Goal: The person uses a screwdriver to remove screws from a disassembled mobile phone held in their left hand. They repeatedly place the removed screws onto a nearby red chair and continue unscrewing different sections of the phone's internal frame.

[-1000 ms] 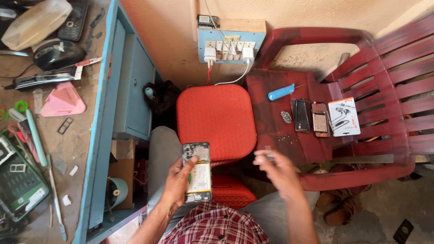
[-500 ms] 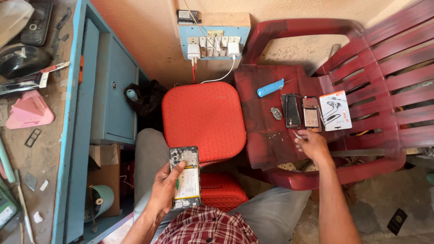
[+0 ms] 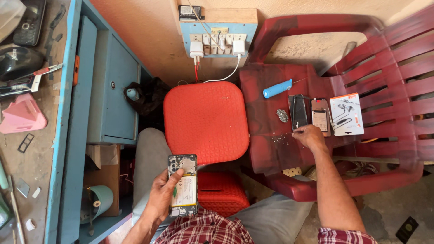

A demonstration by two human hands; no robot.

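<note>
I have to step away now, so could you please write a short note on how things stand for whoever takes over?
Left hand: holds the opened phone, back cover off, insides facing up, above the lap.
Right hand: reaches to the red plastic chair, fingertips at the lower end of the dark phone part.
On the chair seat: a blue-handled screwdriver, a small pile of screws, a second phone part, a white accessory packet.
Done: phone opened, screws apparently out.
Left: phone not reassembled; parts lie on the chair.
</note>
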